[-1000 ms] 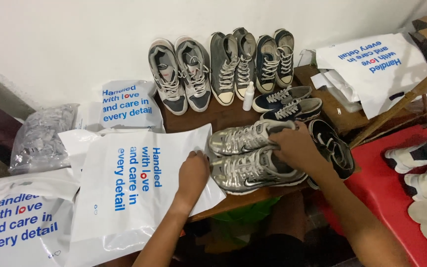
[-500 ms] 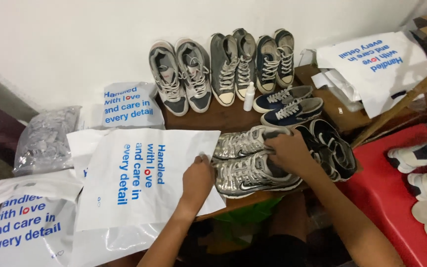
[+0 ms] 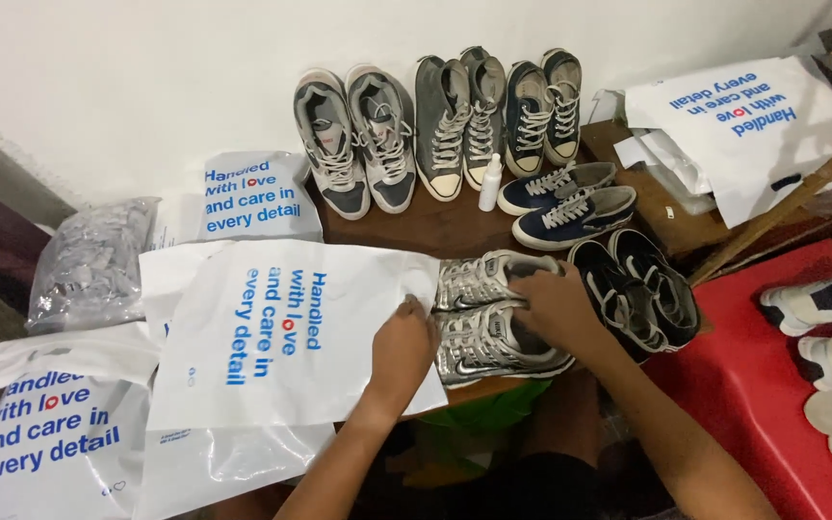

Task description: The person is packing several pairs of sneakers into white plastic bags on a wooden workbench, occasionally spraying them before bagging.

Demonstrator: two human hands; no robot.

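Both hands work at the front edge of the brown worktop (image 3: 416,226). Left hand (image 3: 403,339) rests palm down at the open right edge of a white plastic mailer bag (image 3: 281,337) with blue lettering, fingers pinching the bag's edge just beside the shoes. Right hand (image 3: 556,306) lies spread over the heels of a silver sneaker pair (image 3: 488,318), pressing on them; whether it fully grips cannot be told. The silver pair lies on its side, toes toward the bag mouth and touching it. Black sneakers (image 3: 637,294) sit just right of the pair. Behind, grey, olive and navy pairs line the wall, with a small white bottle (image 3: 490,183) between them. More white bags lie left.
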